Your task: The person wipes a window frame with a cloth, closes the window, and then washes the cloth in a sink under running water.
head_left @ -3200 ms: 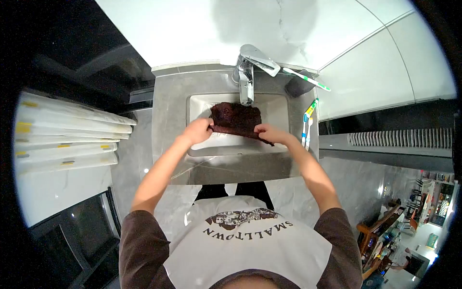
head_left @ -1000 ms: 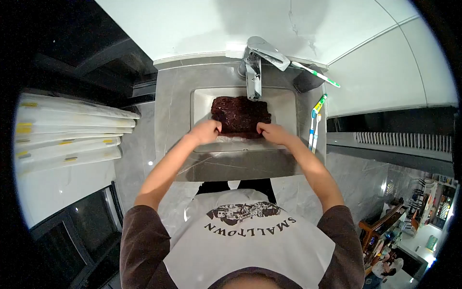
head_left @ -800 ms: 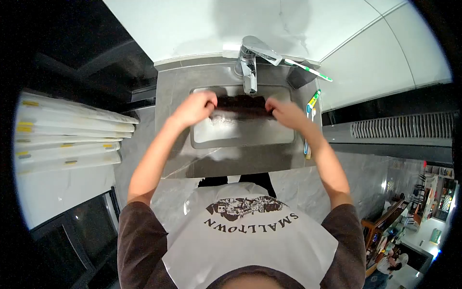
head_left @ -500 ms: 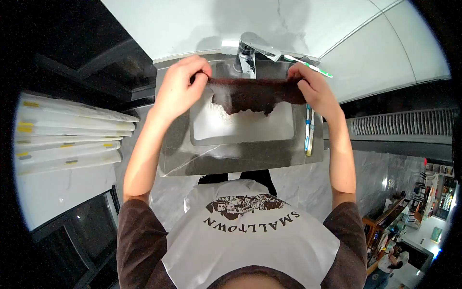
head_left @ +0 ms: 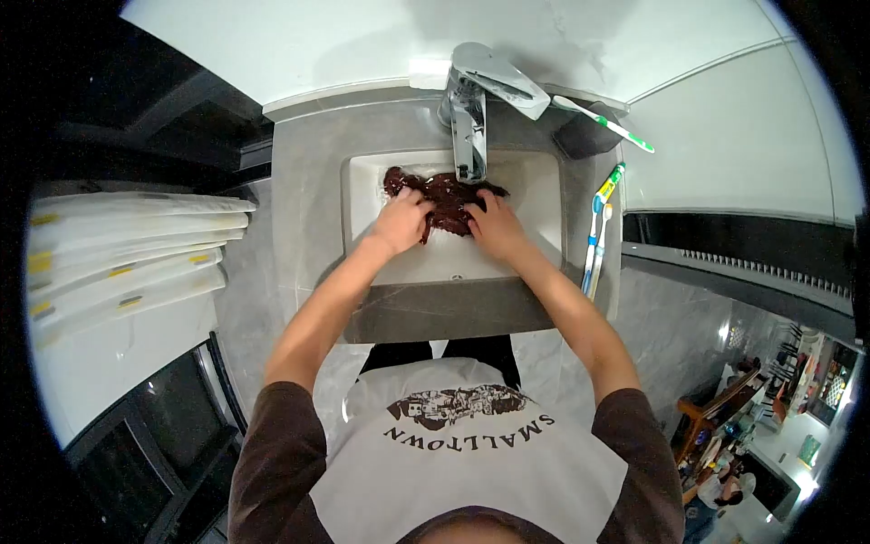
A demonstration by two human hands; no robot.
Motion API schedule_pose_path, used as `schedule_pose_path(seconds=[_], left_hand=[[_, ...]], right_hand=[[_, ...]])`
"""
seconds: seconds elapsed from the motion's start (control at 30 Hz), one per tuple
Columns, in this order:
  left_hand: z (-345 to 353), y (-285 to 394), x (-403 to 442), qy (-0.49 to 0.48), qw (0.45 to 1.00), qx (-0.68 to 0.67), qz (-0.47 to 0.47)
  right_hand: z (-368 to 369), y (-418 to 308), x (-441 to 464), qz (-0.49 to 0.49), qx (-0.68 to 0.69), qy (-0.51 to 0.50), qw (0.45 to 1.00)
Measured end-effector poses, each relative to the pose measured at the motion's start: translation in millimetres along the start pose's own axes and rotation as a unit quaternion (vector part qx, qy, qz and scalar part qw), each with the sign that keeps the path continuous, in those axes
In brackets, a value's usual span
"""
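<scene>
A wet, dark reddish-brown cloth (head_left: 448, 203) lies bunched up in the white sink basin (head_left: 535, 195), below the faucet (head_left: 468, 122). My left hand (head_left: 402, 223) is on the cloth's left part, its fingers curled into the folds. On the right side, my right hand (head_left: 497, 228) grips the cloth with bent fingers, the thumb toward the middle. Some fingertips are hidden in the fabric. The faucet's spout hangs over the cloth's upper edge.
Right of the basin, a toothpaste tube (head_left: 610, 184) and toothbrushes (head_left: 594, 245) lie on the grey counter (head_left: 313, 181). A green-and-white toothbrush (head_left: 605, 124) rests across a dark cup (head_left: 580, 138). A white curtain (head_left: 136, 254) hangs at left. Another person (head_left: 719, 494) is far off, lower right.
Both hands have come down into the basin and closer together. The cloth, earlier held stretched out between them above the sink, is now bunched in it.
</scene>
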State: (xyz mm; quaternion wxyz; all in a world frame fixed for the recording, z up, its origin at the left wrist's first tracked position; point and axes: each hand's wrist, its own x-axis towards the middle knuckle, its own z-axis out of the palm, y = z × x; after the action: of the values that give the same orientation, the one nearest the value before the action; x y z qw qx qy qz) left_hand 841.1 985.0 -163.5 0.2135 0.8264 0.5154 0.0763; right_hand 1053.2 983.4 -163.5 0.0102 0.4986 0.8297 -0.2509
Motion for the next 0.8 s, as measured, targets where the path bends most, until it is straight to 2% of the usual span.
schedule_pose_path(seconds=[0.07, 0.13, 0.17, 0.2, 0.23, 0.27, 0.3, 0.33, 0.37, 0.4, 0.43, 0.47, 0.5, 0.53, 0.63, 0.67, 0.73, 0.8], left_hand=[[6.3, -8.7, 13.2, 0.018, 0.999, 0.041, 0.005], [21.5, -19.5, 24.7, 0.023, 0.984, 0.156, 0.083], [22.7, -21.5, 27.0, 0.061, 0.979, 0.154, 0.118], [25.8, -20.1, 28.7, 0.062, 0.979, 0.153, 0.116], [30.7, -15.5, 27.3, 0.061, 0.979, 0.177, 0.078], [29.7, -7.5, 25.0, 0.060, 0.977, 0.201, 0.039], [33.3, -3.7, 24.0, 0.166, 0.964, 0.198, 0.058], [35.5, -2.5, 24.3, 0.138, 0.975, 0.168, 0.052], [41.5, -6.6, 27.3, 0.147, 0.974, 0.162, 0.055], [50.7, -10.5, 27.8, 0.155, 0.974, 0.155, 0.057], [55.2, -11.2, 29.5, 0.135, 0.978, 0.149, 0.047], [58.5, -13.9, 35.3, 0.119, 0.981, 0.146, 0.039], [63.2, -19.8, 42.8, 0.261, 0.946, 0.173, 0.081], [69.1, -23.8, 47.0, 0.293, 0.933, 0.191, 0.081], [72.5, -31.3, 54.9, 0.288, 0.932, 0.207, 0.078], [67.1, -28.1, 51.7, 0.280, 0.939, 0.188, 0.069], [56.2, -22.5, 46.3, 0.271, 0.946, 0.167, 0.060], [44.3, -23.6, 37.0, 0.145, 0.973, 0.163, 0.076]], right_hand=[[-3.7, 3.7, 10.5, -0.003, -0.075, 0.095, 0.993], [-0.9, 9.7, 20.0, -0.008, -0.092, 0.088, 0.992], [-0.1, 9.8, 22.7, -0.002, -0.111, 0.052, 0.992], [0.6, 9.7, 27.3, 0.002, -0.130, 0.017, 0.991], [2.3, 7.8, 33.6, 0.012, -0.150, -0.027, 0.988], [7.2, 5.7, 39.7, 0.009, -0.149, -0.027, 0.988], [14.4, 4.4, 44.2, 0.010, -0.113, -0.032, 0.993], [20.2, 4.9, 47.9, 0.011, -0.077, -0.037, 0.996], [29.5, 8.6, 50.6, -0.030, -0.094, 0.024, 0.995], [48.7, 16.3, 55.8, -0.033, -0.093, 0.021, 0.995], [72.2, 24.8, 62.6, -0.003, -0.028, 0.074, 0.997], [63.8, 21.1, 68.6, 0.020, 0.049, 0.072, 0.996], [54.6, 16.9, 74.9, 0.044, 0.128, 0.073, 0.988], [45.7, 13.0, 81.1, 0.067, 0.204, 0.078, 0.974], [61.8, 25.7, 100.7, -0.029, -0.070, 0.071, 0.995], [53.7, 22.2, 97.1, -0.028, -0.070, 0.072, 0.995], [25.9, 11.1, 81.6, -0.067, 0.019, 0.081, 0.994], [36.4, 26.3, 73.5, -0.072, 0.035, 0.081, 0.994]])
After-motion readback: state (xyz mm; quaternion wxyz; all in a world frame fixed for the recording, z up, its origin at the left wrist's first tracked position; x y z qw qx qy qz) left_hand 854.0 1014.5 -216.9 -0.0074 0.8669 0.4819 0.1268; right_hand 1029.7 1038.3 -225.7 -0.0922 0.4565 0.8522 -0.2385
